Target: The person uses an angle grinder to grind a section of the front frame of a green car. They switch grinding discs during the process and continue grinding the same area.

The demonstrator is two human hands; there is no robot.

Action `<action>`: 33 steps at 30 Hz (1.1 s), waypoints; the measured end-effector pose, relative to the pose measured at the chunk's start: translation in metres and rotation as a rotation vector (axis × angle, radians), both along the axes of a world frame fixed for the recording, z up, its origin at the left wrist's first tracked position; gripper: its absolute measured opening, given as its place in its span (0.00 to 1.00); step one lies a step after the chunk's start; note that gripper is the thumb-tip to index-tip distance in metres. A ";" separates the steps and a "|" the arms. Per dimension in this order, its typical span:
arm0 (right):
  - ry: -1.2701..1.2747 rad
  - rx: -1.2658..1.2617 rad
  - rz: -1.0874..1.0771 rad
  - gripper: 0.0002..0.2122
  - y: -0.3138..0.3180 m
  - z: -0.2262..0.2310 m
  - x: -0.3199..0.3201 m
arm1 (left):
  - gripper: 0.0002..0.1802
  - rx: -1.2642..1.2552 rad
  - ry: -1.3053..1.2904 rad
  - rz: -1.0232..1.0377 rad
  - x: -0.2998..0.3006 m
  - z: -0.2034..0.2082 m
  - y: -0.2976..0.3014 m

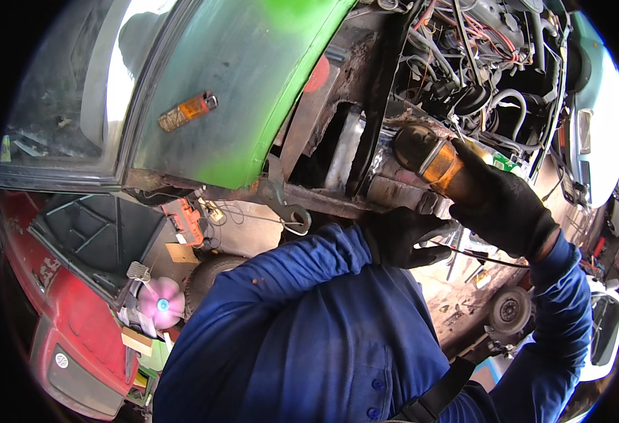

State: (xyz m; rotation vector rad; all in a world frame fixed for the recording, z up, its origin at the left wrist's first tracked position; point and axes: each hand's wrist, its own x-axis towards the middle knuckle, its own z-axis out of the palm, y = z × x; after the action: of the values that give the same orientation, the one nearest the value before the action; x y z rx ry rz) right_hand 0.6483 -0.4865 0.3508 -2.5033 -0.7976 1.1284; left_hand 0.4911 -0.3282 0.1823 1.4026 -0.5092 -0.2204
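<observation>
My right hand (pixel 503 204), in a black glove, is closed around an orange angle grinder (pixel 442 169). Its dark round head (pixel 416 149) sits at the rusty, cut-open edge of the car body (pixel 394 190), though I cannot tell whether it touches the metal. Just below the grinder is my left hand (pixel 411 238), also gloved in black. Its thumb and fingers are apart, with a gap between them. A thin black cable (pixel 489 259) runs from beside the left thumb toward my right wrist.
An orange lighter (pixel 186 113) lies on the green panel (pixel 232 92). Wires and hoses fill the engine bay (pixel 478 77). Down left are a red car (pixel 77 303), a pink fan (pixel 161 304) and an orange power tool (pixel 182 220). A wheel (pixel 510 310) rests at right.
</observation>
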 end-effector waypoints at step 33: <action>-0.244 0.005 0.382 0.40 -0.012 -0.023 0.079 | 0.37 0.229 -0.233 0.313 -0.002 0.008 -0.015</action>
State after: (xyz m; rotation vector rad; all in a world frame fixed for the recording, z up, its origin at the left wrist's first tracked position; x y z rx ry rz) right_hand 0.7277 -0.4987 0.3276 -2.5847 -1.3888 0.9299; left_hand 0.4892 -0.3433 0.1900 1.7216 -0.4568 0.1435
